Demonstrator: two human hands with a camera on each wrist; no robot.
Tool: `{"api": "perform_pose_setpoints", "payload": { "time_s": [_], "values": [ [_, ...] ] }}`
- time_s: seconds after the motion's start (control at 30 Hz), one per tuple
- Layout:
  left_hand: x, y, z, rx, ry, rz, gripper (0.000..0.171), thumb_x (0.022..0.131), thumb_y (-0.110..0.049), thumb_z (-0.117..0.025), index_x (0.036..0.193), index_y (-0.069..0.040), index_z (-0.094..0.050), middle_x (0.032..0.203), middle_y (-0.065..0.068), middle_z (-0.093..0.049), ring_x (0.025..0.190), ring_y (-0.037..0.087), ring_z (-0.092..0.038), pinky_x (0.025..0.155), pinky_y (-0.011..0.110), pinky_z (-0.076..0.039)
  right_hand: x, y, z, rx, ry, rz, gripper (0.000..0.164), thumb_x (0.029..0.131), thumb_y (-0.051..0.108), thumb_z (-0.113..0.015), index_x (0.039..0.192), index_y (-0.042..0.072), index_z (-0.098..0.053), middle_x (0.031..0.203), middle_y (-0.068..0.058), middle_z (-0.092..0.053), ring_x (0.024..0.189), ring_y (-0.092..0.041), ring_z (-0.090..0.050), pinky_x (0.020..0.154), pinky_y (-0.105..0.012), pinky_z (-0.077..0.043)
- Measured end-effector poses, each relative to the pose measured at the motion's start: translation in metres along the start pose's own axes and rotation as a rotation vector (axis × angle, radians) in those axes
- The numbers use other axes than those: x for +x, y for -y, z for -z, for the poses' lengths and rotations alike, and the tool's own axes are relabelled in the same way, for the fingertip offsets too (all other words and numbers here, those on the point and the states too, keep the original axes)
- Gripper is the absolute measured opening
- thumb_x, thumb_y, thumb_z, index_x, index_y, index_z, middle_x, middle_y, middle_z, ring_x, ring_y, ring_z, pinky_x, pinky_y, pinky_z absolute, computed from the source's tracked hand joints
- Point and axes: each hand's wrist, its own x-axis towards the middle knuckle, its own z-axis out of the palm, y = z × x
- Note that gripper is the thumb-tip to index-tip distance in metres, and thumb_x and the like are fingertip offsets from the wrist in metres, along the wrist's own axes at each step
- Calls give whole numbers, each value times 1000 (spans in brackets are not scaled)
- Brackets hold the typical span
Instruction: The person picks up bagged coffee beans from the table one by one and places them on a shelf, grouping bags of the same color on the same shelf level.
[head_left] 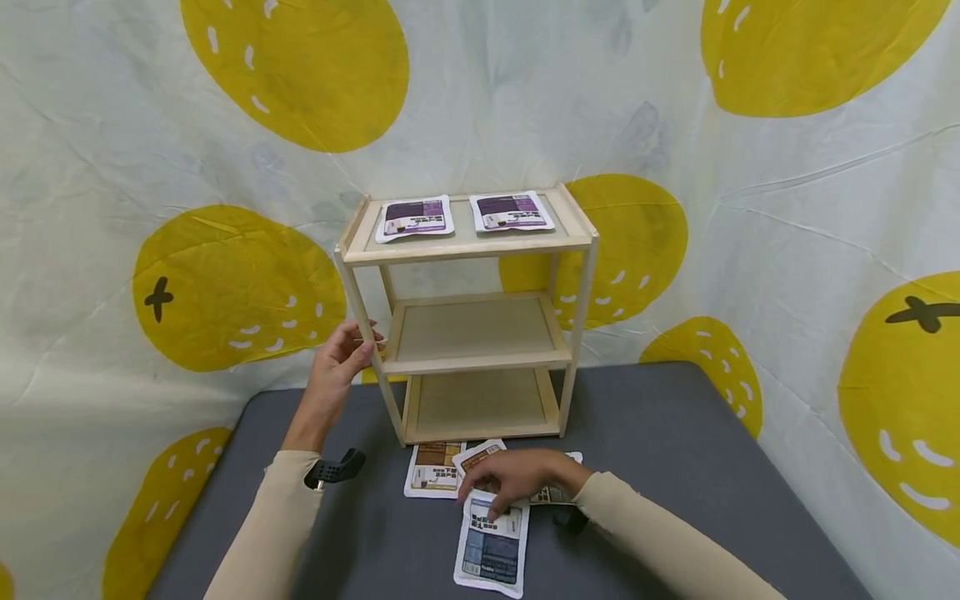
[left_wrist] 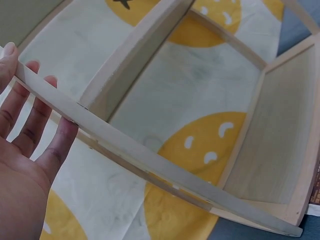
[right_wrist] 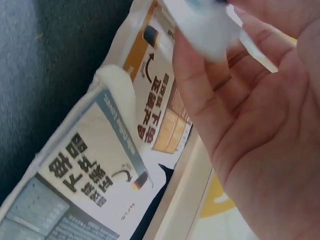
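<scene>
In the head view, a three-tier wooden shelf rack (head_left: 480, 364) stands on the dark table. My left hand (head_left: 341, 362) holds its left front post; the left wrist view has the thumb on one side of the post (left_wrist: 125, 145) and fingers on the other. My right hand (head_left: 517, 477) pinches the upper end of a white pouch with a dark blue label (head_left: 491, 554) in front of the rack. In the right wrist view that pouch (right_wrist: 210, 32) is a blurred white edge between thumb and fingers. An orange-brown labelled pouch (head_left: 435, 475) lies by the rack's foot.
Two purple-labelled pouches (head_left: 415, 218) lie side by side on the top tier. Under the right hand are a brown-labelled pouch (head_left: 483, 452) and a partly hidden grey-labelled pouch (head_left: 551, 496). A fruit-patterned cloth (head_left: 480, 100) hangs behind the table (head_left: 637, 433).
</scene>
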Motion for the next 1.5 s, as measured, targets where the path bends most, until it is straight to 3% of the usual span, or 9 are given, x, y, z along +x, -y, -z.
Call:
{"api": "perform_pose_setpoints", "payload": {
  "time_s": [0.13, 0.3, 0.5, 0.63, 0.73, 0.9, 1.13, 1.33, 1.5],
  "values": [
    [1, -1, 0, 0, -1, -2, 34, 103, -18, -60, 136, -9, -56, 125, 30, -55, 112, 36, -62, 91, 28, -56, -3, -4, 5, 86, -51, -27, 39, 88, 6, -78, 125, 7, -65, 81, -9, -50, 60, -5, -37, 60, -19, -38],
    [2, -1, 0, -6, -6, -9, 34, 103, -17, -61, 135, -8, -56, 120, 22, -60, 112, 38, -63, 91, 28, -56, -5, -7, 12, 152, -166, -121, 35, 86, 4, -80, 116, 4, -62, 93, -4, -64, 65, -4, -53, 56, -22, -46],
    [3, 2, 2, -2, 2, -14, 35, 103, -16, -60, 137, -6, -55, 120, 21, -61, 112, 36, -63, 90, 27, -56, 1, -9, 9, -94, -276, -188, 39, 76, 21, -91, 104, 7, -66, 98, -9, -67, 77, -4, -54, 68, -21, -46],
    [2, 3, 2, 5, -4, -5, 34, 103, -17, -60, 136, -9, -56, 121, 21, -61, 112, 37, -62, 90, 27, -56, 9, -7, 3, -318, -244, -128, 51, 73, 34, -93, 114, 14, -71, 110, 1, -69, 96, -5, -58, 86, -23, -48],
    [1, 3, 1, 3, -10, -4, 33, 103, -17, -60, 135, -9, -56, 119, 18, -62, 112, 38, -62, 90, 27, -56, 14, -5, -1, -383, -183, -76, 55, 74, 32, -92, 122, 16, -70, 118, 4, -67, 105, -6, -59, 93, -23, -47],
    [1, 3, 2, -13, 6, -26, 34, 103, -13, -59, 136, -6, -55, 118, 18, -63, 111, 37, -63, 90, 28, -56, 15, -2, -3, -335, -101, -59, 52, 77, 19, -90, 125, 17, -69, 118, 8, -67, 103, -2, -60, 91, -19, -48],
    [1, 2, 2, -3, 14, -21, 32, 104, -14, -59, 135, -11, -56, 121, 20, -61, 112, 36, -63, 91, 27, -56, 4, -2, 9, -193, -13, -32, 21, 84, 8, -82, 101, 11, -69, 87, 6, -62, 73, 2, -50, 69, -15, -44],
    [0, 2, 2, 0, 5, -4, 33, 103, -17, -60, 136, -10, -56, 121, 19, -61, 112, 35, -63, 91, 27, -56, -11, 1, 21, -49, -68, -69, 21, 85, 7, -82, 102, 14, -71, 92, 4, -69, 80, -4, -62, 70, -19, -50],
    [1, 1, 2, -3, 9, -10, 36, 104, -15, -59, 138, -5, -53, 122, 19, -61, 111, 31, -63, 91, 26, -55, -21, 2, 27, -10, -141, -76, 21, 86, 12, -81, 103, 18, -70, 94, 8, -67, 80, -2, -59, 69, -21, -48]
  ]
}}
